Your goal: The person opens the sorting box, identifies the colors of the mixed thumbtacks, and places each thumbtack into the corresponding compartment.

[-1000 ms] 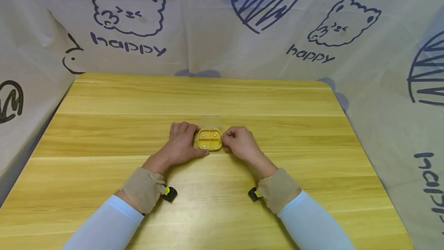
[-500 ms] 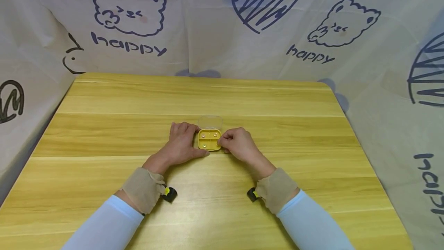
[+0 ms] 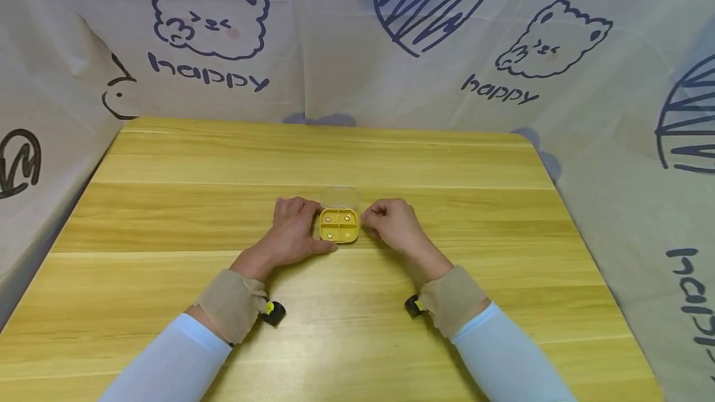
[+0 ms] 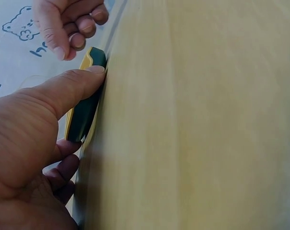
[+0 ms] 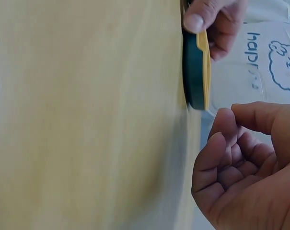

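Note:
A small pill box (image 3: 338,226) stands on the table with its yellow divided tray facing up. Its outer shell (image 4: 82,117) is dark green in the left wrist view, and its clear lid (image 3: 339,195) is folded back. One tiny round piece lies in each compartment, including the near right piece (image 3: 347,235). My left hand (image 3: 293,231) grips the box from the left, thumb along the front and fingers behind. Just right of the box is my right hand (image 3: 393,225), fingers curled and thumb close to the index fingertip, with nothing visible between them (image 5: 245,163).
The wooden table (image 3: 447,166) extends around both hands. White cloth (image 3: 335,42) with drawn bears and hearts hangs behind it and along the sides. Each wrist wears a tan wrap with a small black camera (image 3: 274,312).
My right hand dipped over the near right compartment and has drawn back to the right. A tiny piece now shows in that compartment. The left hand stays on the box.

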A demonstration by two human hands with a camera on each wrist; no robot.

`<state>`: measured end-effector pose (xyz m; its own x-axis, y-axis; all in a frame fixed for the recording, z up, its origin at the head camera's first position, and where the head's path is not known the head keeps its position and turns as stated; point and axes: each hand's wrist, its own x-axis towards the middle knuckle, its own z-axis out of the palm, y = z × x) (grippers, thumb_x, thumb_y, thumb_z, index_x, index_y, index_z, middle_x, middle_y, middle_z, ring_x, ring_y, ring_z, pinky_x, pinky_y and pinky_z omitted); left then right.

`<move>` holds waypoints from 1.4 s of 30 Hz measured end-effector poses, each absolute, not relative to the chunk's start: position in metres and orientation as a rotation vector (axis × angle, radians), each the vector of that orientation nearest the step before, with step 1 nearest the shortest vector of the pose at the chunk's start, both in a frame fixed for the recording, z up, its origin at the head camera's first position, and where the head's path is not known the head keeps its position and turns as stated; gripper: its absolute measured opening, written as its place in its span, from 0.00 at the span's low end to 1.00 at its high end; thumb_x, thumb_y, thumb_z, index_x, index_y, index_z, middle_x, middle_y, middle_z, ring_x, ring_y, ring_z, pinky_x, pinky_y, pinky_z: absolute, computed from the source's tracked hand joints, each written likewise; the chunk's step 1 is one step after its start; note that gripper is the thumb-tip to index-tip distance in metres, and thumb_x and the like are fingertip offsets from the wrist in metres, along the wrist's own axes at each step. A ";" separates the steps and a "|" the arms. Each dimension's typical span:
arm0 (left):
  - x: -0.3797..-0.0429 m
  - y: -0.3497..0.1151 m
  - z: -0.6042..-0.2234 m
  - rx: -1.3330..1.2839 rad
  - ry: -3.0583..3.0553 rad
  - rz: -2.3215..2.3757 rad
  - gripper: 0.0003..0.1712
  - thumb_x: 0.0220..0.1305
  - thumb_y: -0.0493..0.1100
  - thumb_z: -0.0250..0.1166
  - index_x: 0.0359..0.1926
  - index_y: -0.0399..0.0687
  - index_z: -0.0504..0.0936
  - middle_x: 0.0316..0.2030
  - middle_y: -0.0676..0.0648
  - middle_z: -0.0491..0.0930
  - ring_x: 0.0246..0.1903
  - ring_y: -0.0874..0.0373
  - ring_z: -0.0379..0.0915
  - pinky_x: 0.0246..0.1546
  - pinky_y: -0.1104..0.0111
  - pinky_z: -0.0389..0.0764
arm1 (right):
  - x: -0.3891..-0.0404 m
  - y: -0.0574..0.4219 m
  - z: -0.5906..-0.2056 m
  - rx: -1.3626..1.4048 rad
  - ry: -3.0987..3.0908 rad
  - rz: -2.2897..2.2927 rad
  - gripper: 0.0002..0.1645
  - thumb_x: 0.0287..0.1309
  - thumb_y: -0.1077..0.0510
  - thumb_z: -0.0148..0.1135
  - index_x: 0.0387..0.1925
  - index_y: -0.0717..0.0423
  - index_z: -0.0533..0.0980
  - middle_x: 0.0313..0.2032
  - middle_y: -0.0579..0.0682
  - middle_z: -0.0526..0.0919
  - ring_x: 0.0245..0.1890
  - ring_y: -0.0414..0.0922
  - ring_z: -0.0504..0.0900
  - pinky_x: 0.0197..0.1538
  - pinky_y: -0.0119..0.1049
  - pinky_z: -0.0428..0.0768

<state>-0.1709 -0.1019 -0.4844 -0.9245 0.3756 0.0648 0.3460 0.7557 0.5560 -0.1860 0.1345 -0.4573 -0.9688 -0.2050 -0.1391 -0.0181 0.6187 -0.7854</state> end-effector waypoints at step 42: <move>-0.173 -0.090 -0.484 0.515 2.895 0.828 0.46 0.45 0.65 0.73 0.58 0.42 0.71 0.53 0.40 0.70 0.62 0.39 0.53 0.65 0.35 0.29 | -0.203 0.143 -0.455 -0.162 2.292 -1.595 0.18 0.58 0.49 0.67 0.45 0.56 0.80 0.30 0.58 0.78 0.24 0.45 0.72 0.26 0.36 0.74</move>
